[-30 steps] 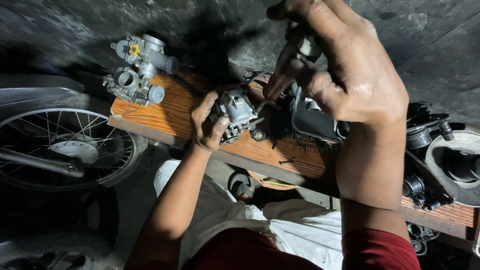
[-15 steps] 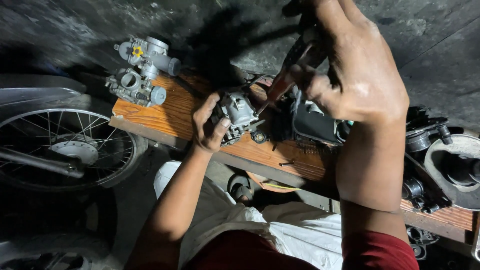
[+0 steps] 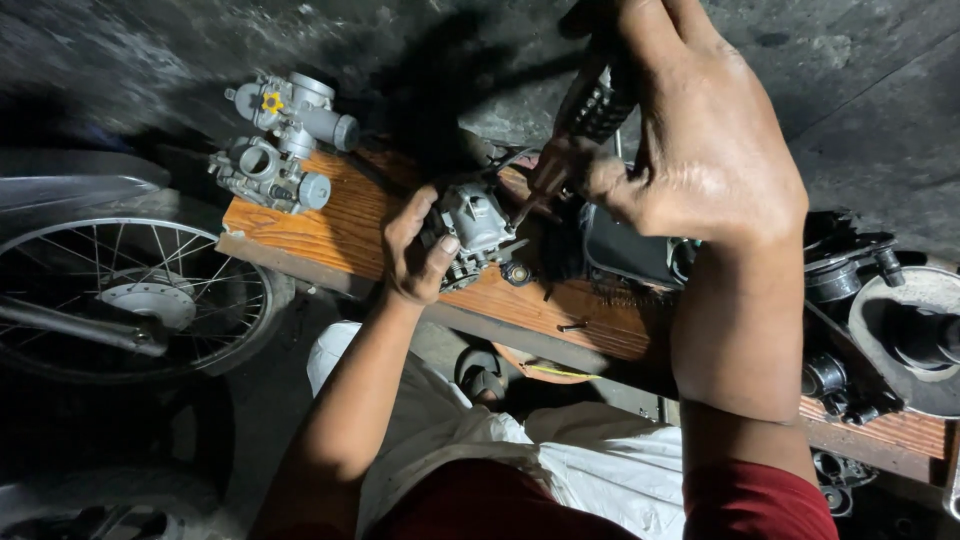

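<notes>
Grey cast metal, the small carburettor (image 3: 472, 228) sits near the front edge of the wooden desk (image 3: 330, 225), roughly at its middle. My left hand (image 3: 418, 250) has its grip clamped on it, thumb on the near side and fingers curled over the far side, holding it down against the wood. My right hand (image 3: 690, 150) is raised close to the camera, its grip closed around the dark ribbed handle of a screwdriver (image 3: 590, 110); the thin shaft slants down and its tip meets the right side of the carburettor. Compared with a second ago, my right hand has risen and come nearer the lens, so it fills more of the view, and the handle now shows above my fingers. My left hand has stayed put on the carburettor.

Just right of the carburettor lies a black housing (image 3: 630, 250), touching or almost touching it; I cannot tell which. At the desk's far left end rest two more carburettors (image 3: 285, 140), well apart from the one I hold. A loose screw (image 3: 573, 325) lies on the wood near my right forearm. Dark round engine parts (image 3: 900, 320) crowd the desk's right end. A spoked motorcycle wheel (image 3: 130, 295) stands on the floor to the left.
</notes>
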